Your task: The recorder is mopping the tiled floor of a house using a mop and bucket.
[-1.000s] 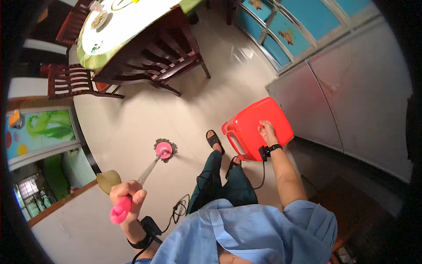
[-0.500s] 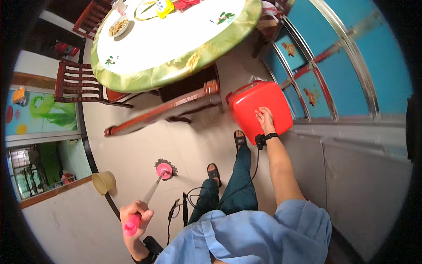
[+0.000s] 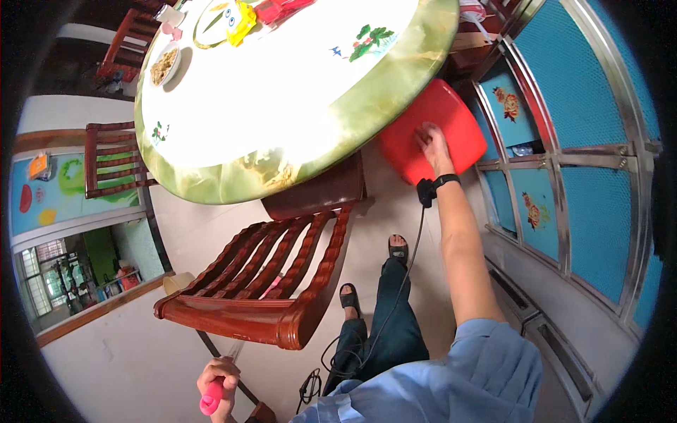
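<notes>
My left hand [image 3: 220, 381] grips the pink handle [image 3: 210, 400] of a metal-poled mop at the lower edge; its head is mostly hidden behind a wooden chair [image 3: 233, 311]. My right hand [image 3: 431, 144] reaches to the red plastic stool [image 3: 458, 134], fingers curled at its seat as it moves along with them. The stool lies beside and partly under the green-rimmed oval table [image 3: 275, 180], right of the wooden chair.
The table carries a bowl of food [image 3: 163, 65] and a yellow packet [image 3: 240, 22]. A blue-panelled metal cabinet [image 3: 585, 106] lines the right. More chairs [image 3: 113, 158] stand left. A pale bucket [image 3: 176, 282] sits low left, behind the chair.
My right hand and the red stool have moved forward to the table's edge. I have stepped forward, so table and chair fill more of the view; the mop head has become mostly hidden.
</notes>
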A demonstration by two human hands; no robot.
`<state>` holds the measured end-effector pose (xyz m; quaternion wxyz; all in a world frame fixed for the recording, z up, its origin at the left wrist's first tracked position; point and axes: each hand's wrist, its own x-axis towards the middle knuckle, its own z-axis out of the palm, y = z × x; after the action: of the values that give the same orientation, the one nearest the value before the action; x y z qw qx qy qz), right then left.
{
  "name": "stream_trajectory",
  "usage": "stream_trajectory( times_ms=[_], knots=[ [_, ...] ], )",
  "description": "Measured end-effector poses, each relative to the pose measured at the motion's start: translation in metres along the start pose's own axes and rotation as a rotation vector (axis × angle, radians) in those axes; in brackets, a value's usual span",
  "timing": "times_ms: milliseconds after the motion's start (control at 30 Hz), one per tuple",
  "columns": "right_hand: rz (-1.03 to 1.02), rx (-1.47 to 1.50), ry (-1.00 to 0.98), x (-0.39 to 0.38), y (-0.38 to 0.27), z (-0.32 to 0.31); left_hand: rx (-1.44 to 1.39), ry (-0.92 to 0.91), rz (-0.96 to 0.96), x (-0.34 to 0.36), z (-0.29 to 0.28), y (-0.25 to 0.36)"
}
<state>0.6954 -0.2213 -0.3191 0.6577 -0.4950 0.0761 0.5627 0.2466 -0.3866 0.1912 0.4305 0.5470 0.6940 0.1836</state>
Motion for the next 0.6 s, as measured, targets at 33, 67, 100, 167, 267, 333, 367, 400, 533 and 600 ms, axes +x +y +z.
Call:
stream_trajectory(
  times_ms=[33,67,100,167,267,333,367,400,533,600],
  knots=[
    [0.038,0.051,0.05,0.011,-0.003,0.004,0.006,0.003,-0.01,0.004,0.004,0.0],
    [0.056,0.047,0.055,0.019,-0.006,0.01,0.013,0.003,-0.002,0.005,0.007,-0.002],
    [0.04,0.0,0.017,0.025,-0.01,0.019,0.018,0.003,0.008,0.005,0.008,-0.003],
    [0.054,-0.046,-0.043,0.014,0.009,0.033,0.01,0.004,0.008,0.005,0.004,0.001],
    [0.064,0.027,-0.113,-0.039,0.015,0.017,-0.014,-0.028,0.077,-0.006,-0.017,-0.007],
    [0.184,-0.079,-0.008,-0.1,0.032,0.004,-0.08,-0.09,0.08,-0.024,-0.047,-0.016],
    [0.214,-0.202,0.018,-0.14,0.036,-0.005,-0.079,-0.069,0.105,-0.034,-0.061,-0.019],
    [0.252,-0.26,0.037,-0.183,0.052,-0.007,-0.09,-0.048,0.092,-0.051,-0.08,-0.025],
    [0.404,-0.265,0.059,-0.355,0.147,-0.071,-0.225,-0.029,0.208,-0.127,-0.162,-0.068],
    [0.652,-0.244,-0.162,-0.465,0.195,-0.043,-0.282,0.01,0.254,-0.174,-0.211,-0.102]
  ],
)
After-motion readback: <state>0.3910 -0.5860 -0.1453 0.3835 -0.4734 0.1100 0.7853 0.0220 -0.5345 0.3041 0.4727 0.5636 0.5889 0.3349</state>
